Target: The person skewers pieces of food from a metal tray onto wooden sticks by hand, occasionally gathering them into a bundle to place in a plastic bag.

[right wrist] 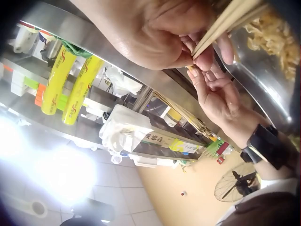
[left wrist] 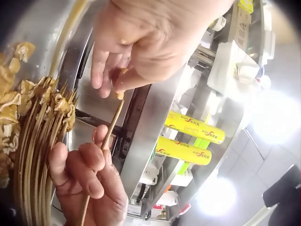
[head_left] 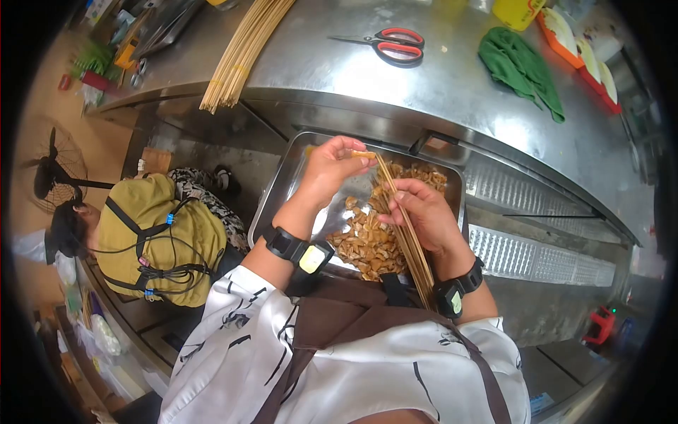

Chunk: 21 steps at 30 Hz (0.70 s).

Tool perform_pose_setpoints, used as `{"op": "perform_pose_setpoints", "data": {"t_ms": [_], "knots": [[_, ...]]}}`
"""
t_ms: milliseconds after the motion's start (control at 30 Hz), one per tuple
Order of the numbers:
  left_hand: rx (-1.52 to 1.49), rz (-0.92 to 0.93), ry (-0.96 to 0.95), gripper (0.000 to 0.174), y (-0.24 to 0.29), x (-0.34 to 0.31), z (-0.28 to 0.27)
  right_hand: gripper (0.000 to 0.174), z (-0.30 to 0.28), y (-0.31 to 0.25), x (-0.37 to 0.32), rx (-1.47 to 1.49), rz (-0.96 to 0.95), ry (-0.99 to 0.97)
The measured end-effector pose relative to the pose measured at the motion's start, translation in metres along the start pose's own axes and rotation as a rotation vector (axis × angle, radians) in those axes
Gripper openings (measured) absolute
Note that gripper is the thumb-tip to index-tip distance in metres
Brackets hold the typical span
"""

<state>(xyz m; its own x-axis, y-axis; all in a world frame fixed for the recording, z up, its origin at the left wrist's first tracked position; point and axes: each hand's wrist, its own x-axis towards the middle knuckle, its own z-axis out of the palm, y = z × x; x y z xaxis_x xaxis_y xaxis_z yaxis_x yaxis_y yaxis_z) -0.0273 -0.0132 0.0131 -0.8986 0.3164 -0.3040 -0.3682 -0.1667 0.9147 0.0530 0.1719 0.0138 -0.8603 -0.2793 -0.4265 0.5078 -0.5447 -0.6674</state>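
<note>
My left hand (head_left: 332,169) pinches a small orange-brown food piece (head_left: 363,154) between thumb and fingers; its exact kind I cannot tell. With curled fingers my right hand (head_left: 427,215) grips a bamboo skewer (left wrist: 110,129), its pointed tip right at the piece. A bundle of skewers (left wrist: 35,160) lies beside the right hand, with similar pieces threaded near the tips. Below both hands is a metal tray (head_left: 263,225) holding a heap of glossy brown pieces (head_left: 371,244). In the right wrist view, the left fingertips meet the skewer tip close under the right hand.
Beyond the tray runs a steel counter (head_left: 311,71). On it are bare skewers (head_left: 244,53), red-handled scissors (head_left: 399,48) and a green cloth (head_left: 519,67). A person in a yellow-green top (head_left: 152,240) is at the left, near a fan (head_left: 53,169). Yellow rolls (left wrist: 193,127) sit on a shelf.
</note>
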Motion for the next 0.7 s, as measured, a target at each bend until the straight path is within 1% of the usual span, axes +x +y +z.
{"op": "perform_pose_setpoints", "data": {"t_ms": [33,100,167,233,367,433,533,700], "knots": [[0.012,0.014,0.013,0.017,0.0,0.001,0.001,0.022,0.001,0.0,0.0,0.0,0.003,-0.002],[-0.009,0.007,-0.001,0.017,-0.001,0.003,0.002,0.018,0.002,-0.001,0.0,-0.051,-0.001,0.053],[-0.03,0.001,-0.019,0.017,-0.001,0.003,0.004,0.017,0.0,0.001,0.001,-0.037,-0.02,0.028],[-0.177,-0.121,-0.059,0.017,0.002,0.0,0.009,0.015,-0.002,0.001,0.001,-0.023,-0.038,0.006],[-0.168,-0.14,-0.085,0.017,-0.004,-0.001,0.015,0.015,-0.003,0.001,0.001,0.008,-0.047,-0.01],[-0.116,-0.142,-0.038,0.015,-0.006,-0.001,0.016,0.014,0.0,-0.001,0.0,0.019,-0.031,0.003],[-0.081,-0.166,0.007,0.014,-0.005,-0.002,0.017,0.014,0.003,-0.001,0.002,-0.016,-0.031,0.122],[-0.035,-0.179,0.021,0.014,0.0,-0.003,0.014,0.01,0.001,0.001,0.004,-0.017,-0.004,0.101]]}}
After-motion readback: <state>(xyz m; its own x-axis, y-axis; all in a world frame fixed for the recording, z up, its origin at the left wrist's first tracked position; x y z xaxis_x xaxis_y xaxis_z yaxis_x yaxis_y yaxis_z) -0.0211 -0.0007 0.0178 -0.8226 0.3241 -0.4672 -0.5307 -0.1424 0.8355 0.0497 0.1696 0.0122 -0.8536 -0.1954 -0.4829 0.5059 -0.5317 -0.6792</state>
